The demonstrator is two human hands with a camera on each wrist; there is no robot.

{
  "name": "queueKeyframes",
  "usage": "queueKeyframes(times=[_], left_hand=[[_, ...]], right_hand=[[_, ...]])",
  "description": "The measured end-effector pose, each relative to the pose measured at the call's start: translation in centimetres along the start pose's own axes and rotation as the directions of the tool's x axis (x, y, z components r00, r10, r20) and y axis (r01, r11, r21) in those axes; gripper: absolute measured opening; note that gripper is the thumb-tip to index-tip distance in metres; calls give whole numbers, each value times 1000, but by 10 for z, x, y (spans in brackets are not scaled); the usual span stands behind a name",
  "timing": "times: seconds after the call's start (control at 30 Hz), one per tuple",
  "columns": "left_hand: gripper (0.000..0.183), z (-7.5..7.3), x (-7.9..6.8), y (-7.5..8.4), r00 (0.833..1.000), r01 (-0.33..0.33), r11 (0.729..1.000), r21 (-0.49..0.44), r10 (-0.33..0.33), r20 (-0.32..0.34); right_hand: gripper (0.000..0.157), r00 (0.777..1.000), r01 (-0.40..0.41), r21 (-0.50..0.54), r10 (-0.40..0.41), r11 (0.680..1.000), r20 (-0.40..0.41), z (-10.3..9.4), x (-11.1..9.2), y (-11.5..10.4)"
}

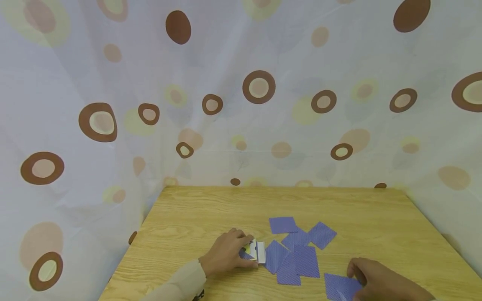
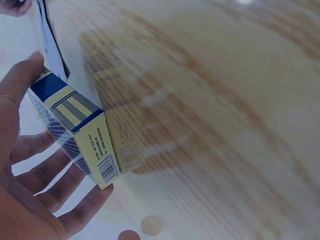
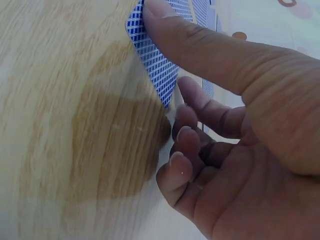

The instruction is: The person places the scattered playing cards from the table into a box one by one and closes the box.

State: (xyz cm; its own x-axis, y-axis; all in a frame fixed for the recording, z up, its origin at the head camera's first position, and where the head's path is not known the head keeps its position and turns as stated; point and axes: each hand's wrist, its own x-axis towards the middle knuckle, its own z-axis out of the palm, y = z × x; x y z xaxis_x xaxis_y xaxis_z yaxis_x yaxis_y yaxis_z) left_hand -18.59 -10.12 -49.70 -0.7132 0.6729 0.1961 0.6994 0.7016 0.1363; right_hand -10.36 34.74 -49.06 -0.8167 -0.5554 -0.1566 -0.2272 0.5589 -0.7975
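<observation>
My left hand (image 1: 227, 253) grips a playing-card box (image 2: 75, 122) that lies on the table, thumb along one side and fingers along the other. The box's white flap (image 1: 261, 252) stands open on the right, toward the spread cards. In the left wrist view its yellow end with a barcode faces the camera. At the front right, my right hand (image 1: 382, 280) pinches a blue-patterned playing card (image 1: 340, 287) by its edge. The right wrist view shows the thumb on the card's (image 3: 152, 62) patterned back, with the other fingers curled beneath.
Several playing cards (image 1: 306, 261) lie face down, partly overlapping, between the two hands. One card (image 1: 283, 225) lies farthest back and another (image 1: 322, 235) to the right. The wooden table (image 1: 203, 209) meets a dotted curtain (image 1: 226, 125) at its back and sides.
</observation>
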Motion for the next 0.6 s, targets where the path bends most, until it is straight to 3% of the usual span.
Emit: queueKeyframes(times=[0.17, 0.4, 0.6], left_hand=[[78, -1, 0, 0, 1000, -6, 1000, 0, 6, -8], [77, -2, 0, 1, 1000, 4, 1000, 17, -4, -2], [78, -3, 1, 2, 1000, 3, 1000, 6, -3, 3]], right_hand=[[37, 999, 31, -55, -33, 998, -41, 1, 1, 2], [46, 982, -159, -158, 139, 975, -132, -1, 10, -3], [59, 977, -195, -174, 175, 965, -123, -2, 12, -2]])
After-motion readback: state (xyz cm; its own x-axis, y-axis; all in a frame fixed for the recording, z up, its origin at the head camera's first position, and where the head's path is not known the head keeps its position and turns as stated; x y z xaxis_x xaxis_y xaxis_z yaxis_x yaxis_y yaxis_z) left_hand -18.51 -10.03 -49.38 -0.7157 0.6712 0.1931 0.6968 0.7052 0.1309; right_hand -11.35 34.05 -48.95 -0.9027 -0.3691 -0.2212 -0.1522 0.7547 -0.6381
